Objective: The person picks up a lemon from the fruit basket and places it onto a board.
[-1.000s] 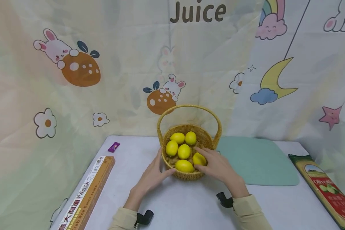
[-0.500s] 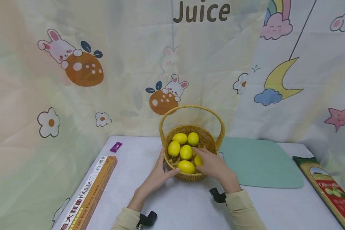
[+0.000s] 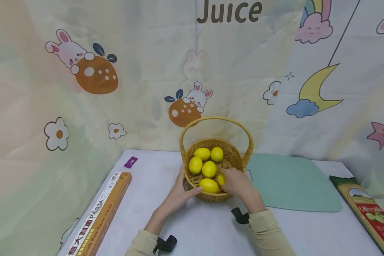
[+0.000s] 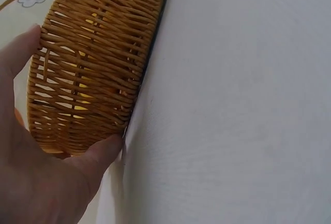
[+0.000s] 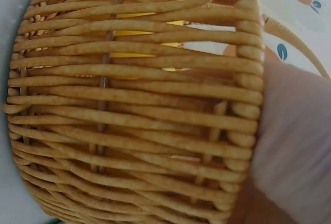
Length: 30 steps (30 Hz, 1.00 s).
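A round wicker basket (image 3: pixel 216 196) with a tall arched handle stands on the table, with several lemons (image 3: pixel 209 169) inside. Reaching over its right front rim, my right hand (image 3: pixel 238 182) grips the lemon (image 3: pixel 222 179) nearest that side; its fingertips are largely hidden. My left hand (image 3: pixel 176 193) rests against the left front of the basket, thumb along the front wall and straight fingers up the side. In the left wrist view the thumb (image 4: pixel 106 149) touches the woven wall low down. The right wrist view shows mostly weave, with the right hand (image 5: pixel 297 136) bending over the rim.
A green mat (image 3: pixel 294 185) lies to the right, behind and beside the basket. Farther right is an olive-oil-labelled pack (image 3: pixel 364 209). On the left are a long pasta box (image 3: pixel 105 209) and a small purple wrapped candy (image 3: pixel 131 162). A printed cloth (image 3: pixel 140 71) hangs behind the table.
The right hand has sunk farther into the basket and its fingers have closed round the lemon, now mostly covered. The left hand keeps its place. The whole view has shifted slightly.
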### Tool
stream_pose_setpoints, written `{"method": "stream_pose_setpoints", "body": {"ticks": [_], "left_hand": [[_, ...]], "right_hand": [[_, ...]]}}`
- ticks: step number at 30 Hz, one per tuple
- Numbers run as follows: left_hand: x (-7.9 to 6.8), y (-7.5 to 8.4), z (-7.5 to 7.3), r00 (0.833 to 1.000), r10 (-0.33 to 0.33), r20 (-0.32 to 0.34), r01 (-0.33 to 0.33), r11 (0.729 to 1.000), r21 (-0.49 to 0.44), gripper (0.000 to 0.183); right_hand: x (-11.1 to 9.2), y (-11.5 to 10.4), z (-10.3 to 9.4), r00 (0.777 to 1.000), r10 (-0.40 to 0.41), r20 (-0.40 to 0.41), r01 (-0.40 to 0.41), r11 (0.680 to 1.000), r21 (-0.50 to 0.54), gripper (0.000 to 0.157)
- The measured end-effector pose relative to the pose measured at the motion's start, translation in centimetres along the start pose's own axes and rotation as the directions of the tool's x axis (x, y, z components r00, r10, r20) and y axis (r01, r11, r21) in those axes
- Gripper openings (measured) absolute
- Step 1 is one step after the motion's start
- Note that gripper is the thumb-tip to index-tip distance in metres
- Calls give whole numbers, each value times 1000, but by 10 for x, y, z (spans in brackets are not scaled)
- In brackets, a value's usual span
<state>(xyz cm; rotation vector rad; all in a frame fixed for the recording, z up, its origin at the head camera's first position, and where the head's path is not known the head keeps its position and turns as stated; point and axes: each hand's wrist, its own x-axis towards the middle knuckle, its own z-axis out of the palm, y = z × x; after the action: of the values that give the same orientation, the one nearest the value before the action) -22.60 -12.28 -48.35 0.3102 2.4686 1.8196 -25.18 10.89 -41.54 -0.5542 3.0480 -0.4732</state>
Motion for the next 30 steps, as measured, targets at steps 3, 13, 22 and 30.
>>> {"method": "stream_pose_setpoints", "body": {"ticks": [3,13,22,30], "left_hand": [[-1,2,2,1000,-2,-2,2,1000,-18,110],[-2,4,3,1000,-1,-13,0,999,-44,109],[-1,1,2,1000,10,-28,-11,999,-48,110],[0,-1,4,1000,5,-28,-6,999,-48,111]], "right_hand": [[-1,2,-1,999,-35,-29,35,999,15,48],[-10,10,-18,986,-129,-109,139,986,88,52],[-28,20,-55,983,-154,-101,175,953,248,55],[-47,42,-78,984,-133,-115,159,954,253,52]]}}
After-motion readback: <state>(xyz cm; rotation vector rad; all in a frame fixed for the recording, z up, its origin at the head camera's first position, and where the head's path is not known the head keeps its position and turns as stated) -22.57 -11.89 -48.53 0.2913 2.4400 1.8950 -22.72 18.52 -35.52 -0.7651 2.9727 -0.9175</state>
